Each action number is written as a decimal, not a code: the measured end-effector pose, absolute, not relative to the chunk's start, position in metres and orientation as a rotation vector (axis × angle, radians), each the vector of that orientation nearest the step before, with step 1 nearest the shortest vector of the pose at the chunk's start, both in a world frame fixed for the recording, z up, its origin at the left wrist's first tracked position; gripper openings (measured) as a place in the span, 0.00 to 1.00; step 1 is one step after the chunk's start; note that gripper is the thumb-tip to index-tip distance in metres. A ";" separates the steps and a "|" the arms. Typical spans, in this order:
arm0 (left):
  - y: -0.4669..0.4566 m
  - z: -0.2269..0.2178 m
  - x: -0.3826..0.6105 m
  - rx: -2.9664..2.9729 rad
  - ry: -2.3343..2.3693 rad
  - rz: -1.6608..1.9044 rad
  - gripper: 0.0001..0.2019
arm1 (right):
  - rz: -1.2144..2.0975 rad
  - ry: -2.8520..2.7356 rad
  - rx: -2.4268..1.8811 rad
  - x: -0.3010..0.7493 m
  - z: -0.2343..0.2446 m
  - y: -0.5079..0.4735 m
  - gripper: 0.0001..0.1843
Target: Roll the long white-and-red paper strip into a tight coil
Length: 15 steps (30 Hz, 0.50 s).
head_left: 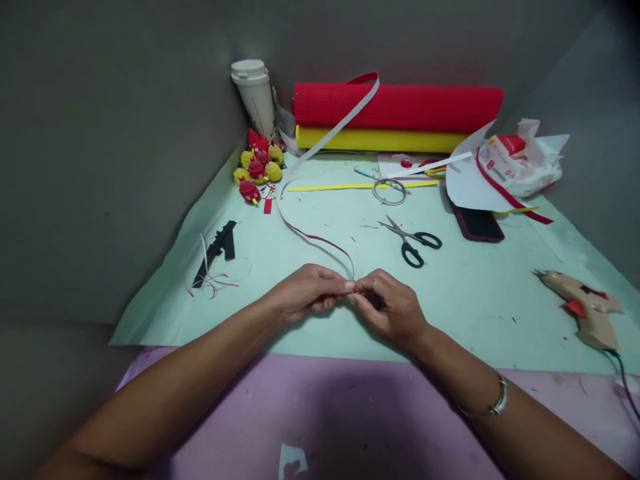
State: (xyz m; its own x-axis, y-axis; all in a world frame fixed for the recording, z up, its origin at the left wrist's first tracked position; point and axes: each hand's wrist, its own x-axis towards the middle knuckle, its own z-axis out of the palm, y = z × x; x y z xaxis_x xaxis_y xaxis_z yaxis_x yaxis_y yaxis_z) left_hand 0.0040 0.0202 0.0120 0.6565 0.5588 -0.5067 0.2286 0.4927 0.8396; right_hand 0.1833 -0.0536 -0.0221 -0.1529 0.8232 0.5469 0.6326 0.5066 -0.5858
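Probably for fine control, left hand (316, 291) and right hand (393, 304) pinch one end of the strip (335, 131) together (scissors (406, 235) lie near).

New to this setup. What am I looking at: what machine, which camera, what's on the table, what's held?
No machine here: these are a person's bare hands. The single picture comes from a camera worn on the head, looking forward and down.

The left hand and right hand meet at the fingertips, pinching one end of a long strip, red on one face and white on the other. It curls away toward the back. The fingers hide its very end.

On the pale green sheet lie scissors, a glue gun at the right and a phone. Toward the back are small red and yellow figures, a red roll and a lidded cup.
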 end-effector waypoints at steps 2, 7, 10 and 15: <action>0.021 0.012 0.004 1.061 0.877 0.231 0.14 | 0.267 -1.882 -1.206 0.183 -0.022 -0.054 0.01; 0.020 0.014 0.006 1.033 0.900 0.249 0.14 | 0.250 -1.864 -1.236 0.182 -0.022 -0.054 0.01; 0.018 0.015 0.008 1.005 0.905 0.284 0.14 | 0.225 -1.827 -1.250 0.182 -0.022 -0.054 0.03; 0.018 0.014 0.008 1.013 0.903 0.282 0.14 | 0.175 -1.822 -1.256 0.181 -0.022 -0.054 0.03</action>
State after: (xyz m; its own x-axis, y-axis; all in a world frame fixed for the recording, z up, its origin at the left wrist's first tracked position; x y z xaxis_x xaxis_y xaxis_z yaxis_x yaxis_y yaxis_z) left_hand 0.0075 0.0178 0.0141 0.6194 0.5887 -0.5194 0.1888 0.5305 0.8264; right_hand 0.1810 -0.0542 -0.0222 -0.0906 0.8079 0.5823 0.6821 0.4764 -0.5548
